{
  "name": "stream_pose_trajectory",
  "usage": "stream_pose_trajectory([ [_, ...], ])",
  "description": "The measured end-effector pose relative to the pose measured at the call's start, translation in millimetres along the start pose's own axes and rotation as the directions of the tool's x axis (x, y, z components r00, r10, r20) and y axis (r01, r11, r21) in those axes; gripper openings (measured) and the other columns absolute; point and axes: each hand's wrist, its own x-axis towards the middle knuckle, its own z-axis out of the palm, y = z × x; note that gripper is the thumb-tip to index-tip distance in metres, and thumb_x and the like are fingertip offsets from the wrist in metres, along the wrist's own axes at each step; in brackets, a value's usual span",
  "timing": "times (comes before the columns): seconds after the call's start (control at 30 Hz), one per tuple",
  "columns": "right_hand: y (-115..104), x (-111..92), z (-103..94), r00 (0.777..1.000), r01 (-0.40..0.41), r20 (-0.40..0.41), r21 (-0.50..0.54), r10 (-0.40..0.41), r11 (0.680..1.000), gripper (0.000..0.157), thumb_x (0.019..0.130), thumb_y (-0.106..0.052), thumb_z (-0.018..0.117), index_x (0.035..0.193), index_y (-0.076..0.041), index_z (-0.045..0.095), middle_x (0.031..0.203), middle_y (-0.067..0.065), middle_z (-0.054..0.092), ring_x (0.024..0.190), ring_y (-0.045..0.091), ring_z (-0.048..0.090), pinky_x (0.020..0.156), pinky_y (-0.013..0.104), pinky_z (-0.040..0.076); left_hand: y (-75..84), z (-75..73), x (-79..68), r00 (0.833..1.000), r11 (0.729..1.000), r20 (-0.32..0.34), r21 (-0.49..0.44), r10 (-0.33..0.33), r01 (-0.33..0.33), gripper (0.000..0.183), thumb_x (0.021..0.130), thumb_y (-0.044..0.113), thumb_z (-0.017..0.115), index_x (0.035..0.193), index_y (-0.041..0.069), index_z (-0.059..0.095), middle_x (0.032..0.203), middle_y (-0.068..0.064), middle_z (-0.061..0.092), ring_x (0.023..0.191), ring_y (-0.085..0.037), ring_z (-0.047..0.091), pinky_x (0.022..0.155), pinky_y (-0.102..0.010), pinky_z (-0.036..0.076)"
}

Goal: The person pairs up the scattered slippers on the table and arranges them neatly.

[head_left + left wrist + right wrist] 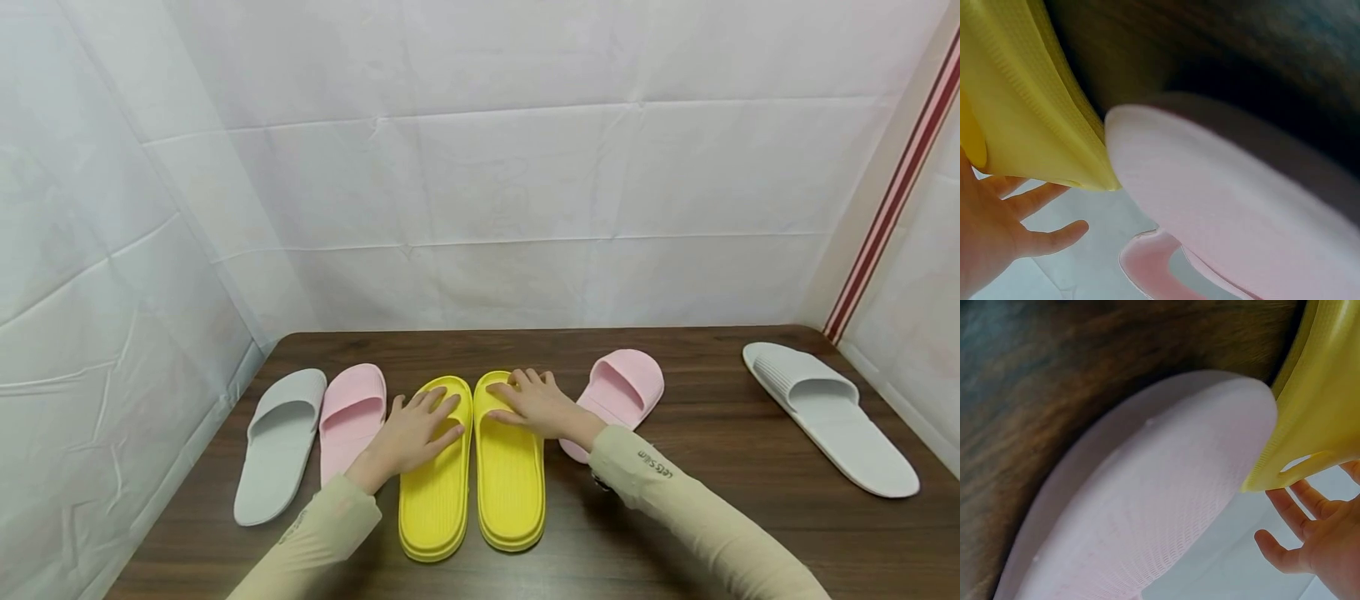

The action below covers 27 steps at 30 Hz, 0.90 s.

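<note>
Two yellow slide slippers lie side by side in the middle of the table, toes pointing away. Over the strap of the left yellow slipper (pixel 433 521) my left hand (pixel 412 435) has its fingers spread and fairly straight. My right hand (pixel 542 407) reaches across the strap of the right yellow slipper (pixel 512 492), its fingers loosely spread too. In the left wrist view, the fingers (pixel 1038 200) extend along the yellow slipper's edge. The right wrist view has fingertips right at the other yellow slipper's (pixel 1329 394) edge.
A pink slipper (pixel 341 437) and a grey-white slipper (pixel 273 467) lie left of the yellow pair. Another pink slipper (pixel 613 396) lies at an angle, partly behind my right forearm. A second grey-white slipper (pixel 847 433) is at the far right. White cloth (pixel 510 183) hangs behind the table.
</note>
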Motion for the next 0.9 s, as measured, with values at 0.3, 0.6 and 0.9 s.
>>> stream_pose_trajectory([
  [0.3,0.0,-0.7,-1.0,1.000,0.006,-0.003,0.003,-0.006,1.000,0.049,0.091,-0.051,0.034,0.130,-0.023,0.041,0.119,0.013,0.046,0.108,0.030,0.044,0.085,0.051,0.032,-2.8,0.1,-0.9,1.000,1.000,0.013,0.006,0.000,0.000,0.054,0.091,0.051,0.037,0.134,0.018,0.041,0.140,-0.010,0.038,0.128,-0.029,0.037,0.098,-0.063,0.022],
  [0.6,0.9,-0.6,-3.4,1.000,-0.018,0.015,0.017,0.018,1.000,0.052,0.090,-0.054,0.032,0.131,-0.023,0.040,0.120,0.013,0.045,0.109,0.029,0.043,0.086,0.051,0.030,-3.5,-2.0,0.5,1.000,1.000,0.019,-0.013,0.003,-0.003,0.054,0.090,0.051,0.036,0.135,0.021,0.040,0.141,-0.009,0.037,0.130,-0.029,0.035,0.099,-0.064,0.019],
  [0.9,0.9,-0.6,-3.0,0.999,-0.028,0.023,0.043,0.027,0.999,0.052,0.090,-0.054,0.034,0.132,-0.023,0.040,0.120,0.012,0.045,0.111,0.029,0.042,0.088,0.053,0.029,-2.8,-2.0,0.6,1.000,1.000,0.010,-0.013,0.005,-0.005,0.053,0.091,0.051,0.036,0.134,0.021,0.041,0.141,-0.009,0.037,0.129,-0.028,0.036,0.099,-0.064,0.019],
])
